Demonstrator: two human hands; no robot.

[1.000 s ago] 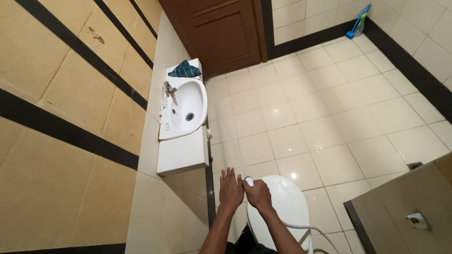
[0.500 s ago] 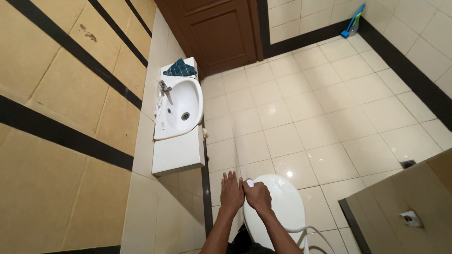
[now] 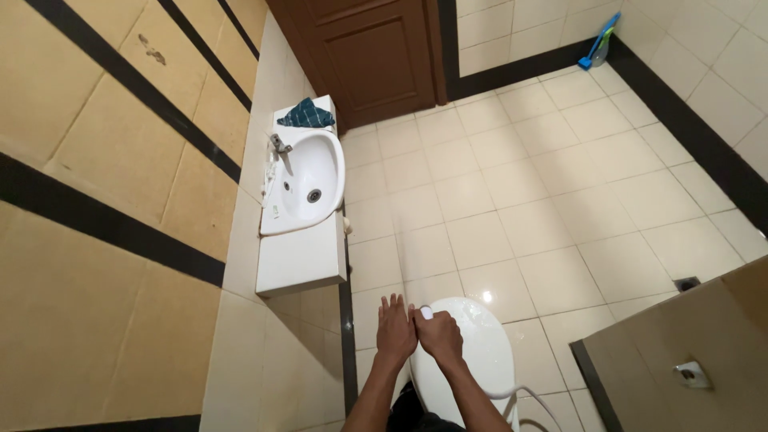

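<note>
Small white object (image 3: 426, 313), rounded, sits pinched at the fingertips of the right hand (image 3: 438, 334), directly above the closed white toilet lid (image 3: 480, 352). Object kind not resolvable at this size; could be a cap or a wad of something.

Left hand (image 3: 396, 328): fingers spread flat, palm down, empty, edge touching the right hand. Right hand: grip pressed together on the white object, thumb and forefinger side.

Handling note (judgement): the hold is a fingertip pinch only, so keeping the left hand close as a brace looks sensible; keep the object over the lid, so a slip lands on the lid rather than the tiled floor (image 3: 512, 184).

Surroundings: white washbasin (image 3: 308, 180) with a metal tap (image 3: 280, 146) on a white surface (image 3: 300, 256) along the tan wall; dark folded cloth (image 3: 306, 114) at the far end of that surface. Brown door (image 3: 376, 56) beyond. Blue-handled brush or bottle (image 3: 598, 44) in the far corner. Thin white hose (image 3: 524, 394) curving off beside the toilet.

Hidden or unclear: toilet bowl and base under the lid and arms; forearms cut off at the lower edge; right palm underside not visible. Tan partition (image 3: 680, 352) at lower right carries a small metal fitting, purpose unclear.
</note>
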